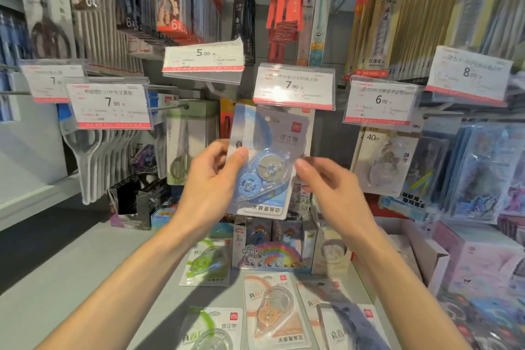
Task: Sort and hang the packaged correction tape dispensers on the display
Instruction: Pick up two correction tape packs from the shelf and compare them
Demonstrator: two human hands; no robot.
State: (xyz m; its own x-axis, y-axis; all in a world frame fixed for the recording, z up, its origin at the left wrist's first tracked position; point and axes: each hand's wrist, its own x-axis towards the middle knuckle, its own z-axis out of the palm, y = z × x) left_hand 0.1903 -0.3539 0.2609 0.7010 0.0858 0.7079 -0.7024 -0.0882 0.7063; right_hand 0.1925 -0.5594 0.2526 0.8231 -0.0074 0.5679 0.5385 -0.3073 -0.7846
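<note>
Fingers (241, 154) of the left hand (211, 179) pinch a blue blister-packed correction tape pack (267, 162); right hand (329, 187) loosely released.

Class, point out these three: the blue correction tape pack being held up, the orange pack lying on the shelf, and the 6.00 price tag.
blue correction tape pack (262, 176), head view, clear blister.
orange pack (274, 311), head view, dispenser body.
6.00 price tag (380, 101), head view, printed price.

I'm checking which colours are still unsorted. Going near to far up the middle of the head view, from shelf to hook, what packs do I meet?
Green correction tape pack at the bottom edge → orange correction tape pack → My Little Pony box → blue correction tape pack, gripped by the left hand.
</note>
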